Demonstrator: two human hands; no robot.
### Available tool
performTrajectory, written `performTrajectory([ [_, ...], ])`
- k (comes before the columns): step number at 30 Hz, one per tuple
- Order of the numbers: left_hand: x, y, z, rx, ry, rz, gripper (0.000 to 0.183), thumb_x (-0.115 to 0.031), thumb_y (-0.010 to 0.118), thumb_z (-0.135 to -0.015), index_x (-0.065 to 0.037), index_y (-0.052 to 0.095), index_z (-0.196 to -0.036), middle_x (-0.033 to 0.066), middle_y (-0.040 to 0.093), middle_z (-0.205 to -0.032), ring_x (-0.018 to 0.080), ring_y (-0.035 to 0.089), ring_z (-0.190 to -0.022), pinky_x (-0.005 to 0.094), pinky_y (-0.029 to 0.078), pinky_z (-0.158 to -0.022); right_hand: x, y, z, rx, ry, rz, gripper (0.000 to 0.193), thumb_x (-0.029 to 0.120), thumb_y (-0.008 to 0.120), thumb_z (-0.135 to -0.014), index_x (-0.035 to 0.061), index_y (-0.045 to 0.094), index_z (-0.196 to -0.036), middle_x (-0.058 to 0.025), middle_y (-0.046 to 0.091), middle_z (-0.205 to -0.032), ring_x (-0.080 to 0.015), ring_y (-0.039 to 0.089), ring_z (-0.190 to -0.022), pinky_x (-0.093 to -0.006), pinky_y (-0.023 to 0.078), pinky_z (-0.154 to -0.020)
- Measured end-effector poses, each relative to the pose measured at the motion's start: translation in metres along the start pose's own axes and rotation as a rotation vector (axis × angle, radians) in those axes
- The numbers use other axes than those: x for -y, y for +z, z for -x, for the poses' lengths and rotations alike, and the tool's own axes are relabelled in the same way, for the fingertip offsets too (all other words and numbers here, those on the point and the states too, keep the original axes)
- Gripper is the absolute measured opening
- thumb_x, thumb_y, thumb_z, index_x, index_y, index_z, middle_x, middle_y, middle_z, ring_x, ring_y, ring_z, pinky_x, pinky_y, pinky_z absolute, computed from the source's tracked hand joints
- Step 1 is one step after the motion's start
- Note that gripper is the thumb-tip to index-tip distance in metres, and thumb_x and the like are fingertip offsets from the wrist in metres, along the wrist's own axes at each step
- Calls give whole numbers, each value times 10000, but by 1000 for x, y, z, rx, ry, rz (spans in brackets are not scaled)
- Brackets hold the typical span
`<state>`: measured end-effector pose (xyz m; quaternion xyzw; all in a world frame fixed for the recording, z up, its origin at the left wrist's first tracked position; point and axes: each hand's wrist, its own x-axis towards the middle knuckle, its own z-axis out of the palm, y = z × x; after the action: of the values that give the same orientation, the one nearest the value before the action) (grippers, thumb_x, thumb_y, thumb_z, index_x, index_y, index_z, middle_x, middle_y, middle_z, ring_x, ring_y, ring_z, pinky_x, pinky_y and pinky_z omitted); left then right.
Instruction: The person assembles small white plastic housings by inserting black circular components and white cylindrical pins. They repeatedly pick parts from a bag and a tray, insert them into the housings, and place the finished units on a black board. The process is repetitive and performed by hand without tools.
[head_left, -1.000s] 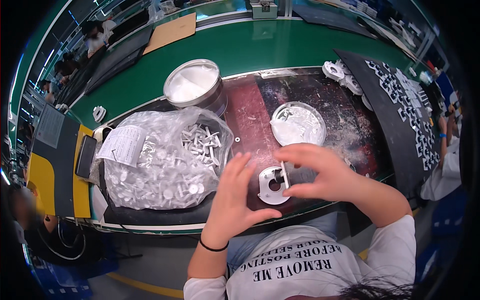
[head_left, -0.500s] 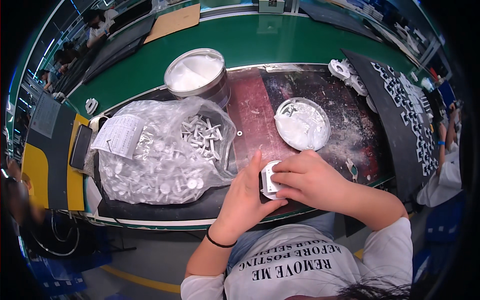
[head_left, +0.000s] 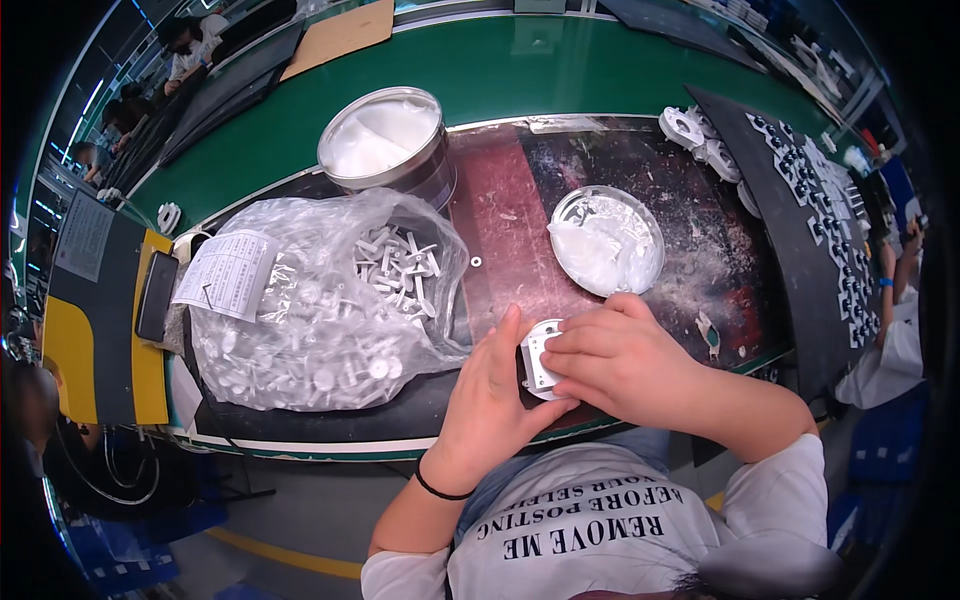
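Near the table's front edge lies a white plastic part (head_left: pixel 537 366) with a flat, holed face and a rounded rim. My left hand (head_left: pixel 490 395) steadies it from the left, thumb along its near side and fingers raised beside it. From the right, my right hand (head_left: pixel 615 355) presses bent fingers onto its top; those fingertips are partly hidden. Left of my hands rests a clear plastic bag (head_left: pixel 300 320) full of small white stemmed parts (head_left: pixel 400 270), its mouth turned toward me. Beyond my right hand is a round metal dish (head_left: pixel 655 250) holding translucent white grease (head_left: pixel 600 250).
A large metal tin (head_left: pixel 430 165) of white paste stands behind the bag. Black-and-white parts (head_left: pixel 800 190) line a dark board (head_left: pixel 770 230) at right. A yellow-and-grey machine (head_left: pixel 110 330) and a dark phone-like object (head_left: pixel 157 297) sit at left. A small white ring (head_left: pixel 476 261) lies mid-table.
The view has shifted slightly. Both hands stay around the white part, with the right fingers only a little moved on its top.
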<state>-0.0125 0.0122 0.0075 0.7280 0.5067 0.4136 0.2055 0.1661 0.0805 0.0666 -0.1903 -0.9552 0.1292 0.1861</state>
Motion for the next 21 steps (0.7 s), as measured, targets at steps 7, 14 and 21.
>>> performTrajectory([
  [7, -2, 1, 0, -9, 10, -25, 1116, -155, 831, -619, -17, 69, -1422, 184, 536, -1192, 356, 566, -1025, 438, 442, -888, 2, 0, 1, -7, 26, 10, 281, 210, 715, -683, 88, 651, -927, 8, 619, -978, -140, 576, -952, -350, 353, -843],
  [14, 1, 3, 0, -15, 51, -45, 1159, -151, 834, -625, -57, 15, -1440, 184, 543, -1185, 345, 585, -1003, 418, 467, -844, 3, 1, 1, -20, 19, 21, 237, 222, 707, -698, 104, 646, -895, 24, 617, -937, -131, 582, -911, -355, 339, -839],
  [21, 2, 5, 3, -16, 15, 28, 1037, -185, 809, -645, 17, 127, -1399, 192, 514, -1199, 380, 539, -1043, 515, 385, -963, 2, 0, -1, -17, 10, 14, 226, 234, 708, -701, 116, 634, -879, 30, 599, -891, -121, 579, -885, -371, 334, -845],
])
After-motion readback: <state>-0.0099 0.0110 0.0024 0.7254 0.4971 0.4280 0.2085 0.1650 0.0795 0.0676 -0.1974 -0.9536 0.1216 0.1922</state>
